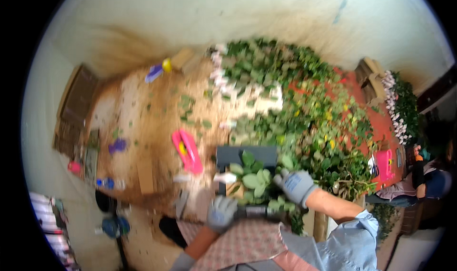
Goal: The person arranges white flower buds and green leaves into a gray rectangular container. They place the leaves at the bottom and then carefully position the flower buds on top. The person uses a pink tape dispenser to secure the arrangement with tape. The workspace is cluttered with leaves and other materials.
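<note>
A dark rectangular board (246,154) lies at the table's front, with leafy stems (256,181) on it and a small white piece at their left end. My left hand (221,213), in a grey glove, is at the board's lower left, its fingers curled; what they hold is unclear. My right hand (296,187), also gloved, reaches into the leaves at the board's right with bent fingers closed on something hidden. A pink and yellow tool (188,152) lies left of the board.
Piled leafy stems (271,61) cover the table's back and right, some on a red surface (350,85). Cardboard (71,99), a purple item (116,145) and bottles (107,183) line the left side. A pink holder (383,166) stands right; another person (431,185) is at far right.
</note>
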Demonstrator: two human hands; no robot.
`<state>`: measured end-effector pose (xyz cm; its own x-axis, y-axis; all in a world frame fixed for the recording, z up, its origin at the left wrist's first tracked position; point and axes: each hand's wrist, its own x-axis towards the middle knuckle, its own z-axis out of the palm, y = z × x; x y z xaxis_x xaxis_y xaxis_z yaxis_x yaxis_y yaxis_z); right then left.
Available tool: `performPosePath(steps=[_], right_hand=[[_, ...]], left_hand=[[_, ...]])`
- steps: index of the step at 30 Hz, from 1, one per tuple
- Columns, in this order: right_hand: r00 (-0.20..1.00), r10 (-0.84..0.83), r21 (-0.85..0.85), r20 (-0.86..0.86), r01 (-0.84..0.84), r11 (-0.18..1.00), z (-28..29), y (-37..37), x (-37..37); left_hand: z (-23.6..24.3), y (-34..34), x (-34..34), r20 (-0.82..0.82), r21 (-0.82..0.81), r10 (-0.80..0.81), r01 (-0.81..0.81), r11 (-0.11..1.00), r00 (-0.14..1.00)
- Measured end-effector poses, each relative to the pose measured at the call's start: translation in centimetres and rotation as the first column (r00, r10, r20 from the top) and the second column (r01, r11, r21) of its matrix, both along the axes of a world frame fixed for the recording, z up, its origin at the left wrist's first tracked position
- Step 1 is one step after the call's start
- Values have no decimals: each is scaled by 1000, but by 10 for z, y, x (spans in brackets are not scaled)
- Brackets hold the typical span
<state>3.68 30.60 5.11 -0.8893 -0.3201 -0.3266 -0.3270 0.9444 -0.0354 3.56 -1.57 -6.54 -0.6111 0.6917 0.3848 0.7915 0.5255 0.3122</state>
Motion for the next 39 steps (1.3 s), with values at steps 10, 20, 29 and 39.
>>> performPosePath(steps=[10, 20, 29, 39], right_hand=[[971, -240, -121, 27, 241, 963, 21, -44, 25], [986, 95, -191, -140, -121, 974, -74, -111, -33], [997, 76, -299, 11, -70, 952, -74, -107, -27], [995, 104, -287, -13, -103, 953, -83, -106, -26]], left_hand=[[21, 5, 2, 117, -56, 73, -67, 996, 991], [19, 9, 1, 173, -59, 103, -94, 994, 979], [48, -14, -51, 343, -18, 138, -140, 990, 929], [41, -54, -101, 257, -538, 96, 59, 841, 962]])
